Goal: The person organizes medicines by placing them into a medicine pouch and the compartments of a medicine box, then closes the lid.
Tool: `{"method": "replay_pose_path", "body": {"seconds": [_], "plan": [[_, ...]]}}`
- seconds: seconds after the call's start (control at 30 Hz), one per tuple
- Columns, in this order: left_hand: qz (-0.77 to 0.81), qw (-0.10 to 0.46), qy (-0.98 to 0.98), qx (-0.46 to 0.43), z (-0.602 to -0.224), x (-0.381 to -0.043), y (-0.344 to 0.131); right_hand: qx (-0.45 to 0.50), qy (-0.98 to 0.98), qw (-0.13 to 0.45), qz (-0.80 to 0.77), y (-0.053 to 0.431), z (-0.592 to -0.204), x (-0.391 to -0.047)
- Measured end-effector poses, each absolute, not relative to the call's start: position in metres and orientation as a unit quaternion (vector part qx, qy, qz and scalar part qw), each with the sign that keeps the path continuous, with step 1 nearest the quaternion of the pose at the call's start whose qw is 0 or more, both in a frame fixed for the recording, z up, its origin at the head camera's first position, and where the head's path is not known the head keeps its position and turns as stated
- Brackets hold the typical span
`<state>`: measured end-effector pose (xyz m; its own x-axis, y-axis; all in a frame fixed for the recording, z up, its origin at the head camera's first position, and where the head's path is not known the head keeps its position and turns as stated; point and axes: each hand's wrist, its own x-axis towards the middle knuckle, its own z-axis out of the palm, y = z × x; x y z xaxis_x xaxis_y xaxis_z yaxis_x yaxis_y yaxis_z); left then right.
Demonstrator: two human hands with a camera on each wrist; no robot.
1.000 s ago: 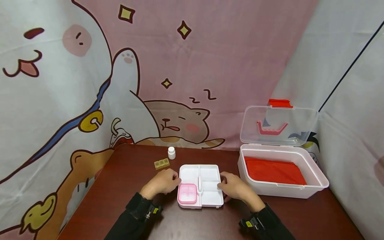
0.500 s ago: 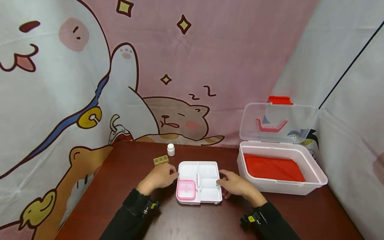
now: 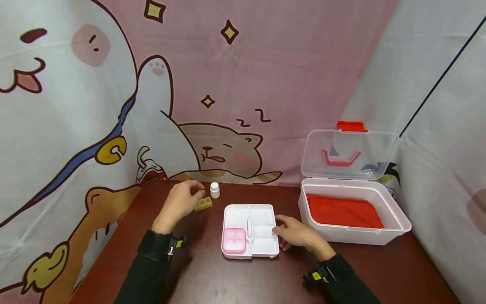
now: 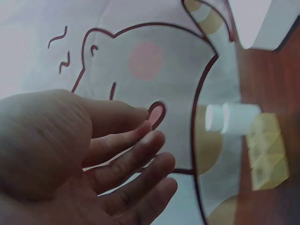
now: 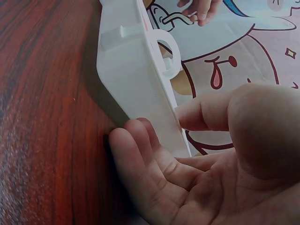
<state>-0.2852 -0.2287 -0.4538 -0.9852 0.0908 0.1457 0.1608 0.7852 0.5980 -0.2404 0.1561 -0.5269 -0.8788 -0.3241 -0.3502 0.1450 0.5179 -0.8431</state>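
My left hand (image 3: 181, 202) hovers by a small gold segmented pill box (image 3: 203, 204), its fingers bent loosely. Nothing shows between thumb and fingers in the left wrist view, where the pill box (image 4: 268, 152) and a white bottle (image 4: 234, 118) lie off to the right. The same capped bottle (image 3: 214, 191) stands upright behind the pill box in the head view. With thumb on the rim and fingers against the side, my right hand (image 3: 296, 232) grips the right edge of a white divided box (image 3: 264, 251). A pink square lid or insert (image 3: 234, 240) sits in its front left compartment.
A large white storage box (image 3: 353, 236) holding red cloth (image 3: 343, 211) stands at the right, its clear lid (image 3: 351, 154) tipped up behind it. A printed fabric backdrop (image 3: 288, 84) rises at the brown table's (image 3: 235, 283) back edge.
My left hand has left the divided box's left side and moved back and left to the gold pill box. The right hand stays at the divided box's right edge.
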Motion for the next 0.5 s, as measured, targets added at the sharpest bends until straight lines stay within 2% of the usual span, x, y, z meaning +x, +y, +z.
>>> {"method": "replay_pose_path", "body": {"seconds": [0.33, 0.5], "plan": [[-0.264, -0.039, -0.963, -0.043, -0.473, -0.304, -0.233, -0.052, 0.833, 0.239, -0.496, 0.156, -0.53, -0.241], [-0.26, -0.067, -0.961, -0.068, -0.486, -0.311, -0.234, -0.04, 0.839, 0.236, -0.489, 0.154, -0.528, -0.242]]}}
